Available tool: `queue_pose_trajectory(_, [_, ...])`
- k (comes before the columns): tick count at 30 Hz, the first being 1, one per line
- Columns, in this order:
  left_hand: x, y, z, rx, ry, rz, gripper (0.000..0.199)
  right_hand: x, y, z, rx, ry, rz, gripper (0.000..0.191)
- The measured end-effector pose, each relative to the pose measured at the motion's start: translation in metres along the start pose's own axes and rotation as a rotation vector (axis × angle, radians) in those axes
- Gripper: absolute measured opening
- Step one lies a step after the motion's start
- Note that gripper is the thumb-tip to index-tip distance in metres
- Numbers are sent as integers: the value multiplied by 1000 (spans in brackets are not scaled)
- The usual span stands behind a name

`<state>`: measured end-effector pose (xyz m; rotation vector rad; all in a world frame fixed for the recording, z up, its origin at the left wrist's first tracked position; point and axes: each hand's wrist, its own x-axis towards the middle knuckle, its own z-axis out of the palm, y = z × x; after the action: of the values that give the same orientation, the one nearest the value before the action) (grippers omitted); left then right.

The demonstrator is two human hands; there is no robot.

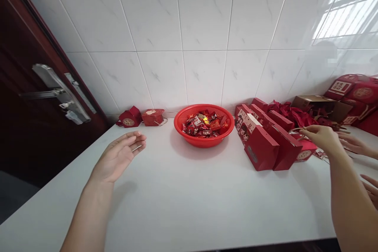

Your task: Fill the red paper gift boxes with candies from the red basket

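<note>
My left hand (119, 157) hovers over the white table with its fingers apart and nothing in it. On the right, my right hand (321, 138) pinches the thin cord handle of a small red box (305, 150) with a round gold emblem. That box is beside a row of upright red gift boxes (261, 145). Between my hands stands a red plastic basket (203, 142) holding many wrapped candies (202, 124). Two small red boxes rest by the wall at the left, one six-sided (130, 117) and one with a cord (152, 117).
Another person's hands (356, 144) reach in at the right edge. Behind them are an open cardboard box (314, 102), red ribbons (292, 113) and piled red boxes (363, 90). A tiled wall backs the table (177, 204); a dark door (26, 126) stands left.
</note>
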<state>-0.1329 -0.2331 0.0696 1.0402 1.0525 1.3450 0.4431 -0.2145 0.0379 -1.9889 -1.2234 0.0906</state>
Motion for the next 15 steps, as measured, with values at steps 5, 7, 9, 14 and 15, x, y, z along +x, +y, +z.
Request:
queue_pose_trajectory(5, [-14, 4, -13, 79, 108, 53, 6, -12, -49, -10, -247, 43, 54, 32])
queue_pose_trajectory(7, [-20, 3, -17, 116, 144, 75, 6, -27, -72, -9, -143, 121, 25, 21])
queue_pose_trajectory(9, [-25, -1, -20, 176, 197, 89, 9, -47, -92, -3, 66, 114, -71, 7])
queue_pose_trajectory(14, [-56, -16, -43, 441, 369, -29, 17, -110, -120, 42, 480, -317, -541, 19])
queue_pose_trajectory(15, [-67, -19, -53, 488, 382, -49, 20, -123, -123, 54, 460, -509, -617, 20])
